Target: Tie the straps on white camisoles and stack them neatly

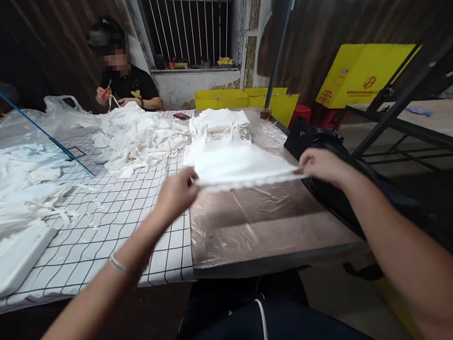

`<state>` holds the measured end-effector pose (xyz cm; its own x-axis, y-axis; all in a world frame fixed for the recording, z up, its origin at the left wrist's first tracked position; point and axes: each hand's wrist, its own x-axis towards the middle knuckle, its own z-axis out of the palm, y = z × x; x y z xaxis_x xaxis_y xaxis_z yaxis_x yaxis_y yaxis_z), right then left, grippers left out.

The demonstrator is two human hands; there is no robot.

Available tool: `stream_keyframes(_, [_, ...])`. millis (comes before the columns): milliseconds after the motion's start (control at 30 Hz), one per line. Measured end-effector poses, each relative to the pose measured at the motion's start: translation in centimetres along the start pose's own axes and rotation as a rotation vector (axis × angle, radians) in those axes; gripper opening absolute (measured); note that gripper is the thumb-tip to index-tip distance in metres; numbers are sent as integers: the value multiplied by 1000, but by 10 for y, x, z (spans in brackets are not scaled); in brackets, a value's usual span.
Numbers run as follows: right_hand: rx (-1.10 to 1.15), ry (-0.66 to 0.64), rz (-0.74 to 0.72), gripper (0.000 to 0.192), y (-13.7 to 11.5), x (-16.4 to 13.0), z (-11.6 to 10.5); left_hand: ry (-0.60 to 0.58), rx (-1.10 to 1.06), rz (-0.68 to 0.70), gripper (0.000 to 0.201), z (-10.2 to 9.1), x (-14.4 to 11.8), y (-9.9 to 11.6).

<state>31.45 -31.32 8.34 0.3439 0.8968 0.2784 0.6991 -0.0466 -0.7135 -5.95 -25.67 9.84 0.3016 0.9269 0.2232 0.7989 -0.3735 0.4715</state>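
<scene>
A white cloth piece [237, 163] is stretched flat between my two hands, its near edge slightly blurred. My left hand [179, 192] pinches the near left corner. At the near right corner, my right hand [317, 164] grips the cloth between thumb and fingers. The far part of the cloth reaches a stack of folded white cloth pieces [218, 120] with thin straps or strings hanging at its front. Beneath the held cloth lies a table part covered in clear plastic film [251, 226].
Loose white fabric heaps [140, 135] lie on the checked tablecloth [137, 241] to the left. Across the table sits a person [134, 85] holding red-handled snips. A black bag [314, 136] stands by my right hand. A blue rod [27, 118] slants at left; yellow boxes [364, 73] stand behind.
</scene>
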Motion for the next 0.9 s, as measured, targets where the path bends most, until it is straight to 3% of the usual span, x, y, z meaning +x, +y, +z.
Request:
stream_keyframes(100, [-77,-180,213,22,33,-54,22,-179,181,-18,17,57,-69,-19])
stream_keyframes(200, [-36,-149,305,14,57,-103,40,-260,250,-11,17,82,-109,-25])
stream_keyframes(333, [76,-68,318,17,62,-136,44,-329,255,-110,12,78,-122,-24])
stream_keyframes(433, [113,-202,325,21,54,-146,27,-382,251,-132,9,66,-126,-29])
stream_keyframes(533, [173,-476,286,40,42,-148,2,-414,120,-31,17,51,-130,-38])
stream_keyframes(567, [201,-520,272,47,36,-145,-3,-380,66,24,25,48,-130,-39])
stream_keyframes(633, [246,-489,243,46,19,-128,0,-260,-20,159,39,46,-125,-39])
stream_keyframes(733, [223,-368,159,37,-15,-83,47,-178,-65,393,51,64,-109,-30])
stream_keyframes(800, [110,-409,100,32,-39,-45,96,-241,-23,521,56,86,-99,-22])
stream_keyframes(900, [-36,-336,96,16,-71,9,164,-381,75,587,65,115,-90,-15])
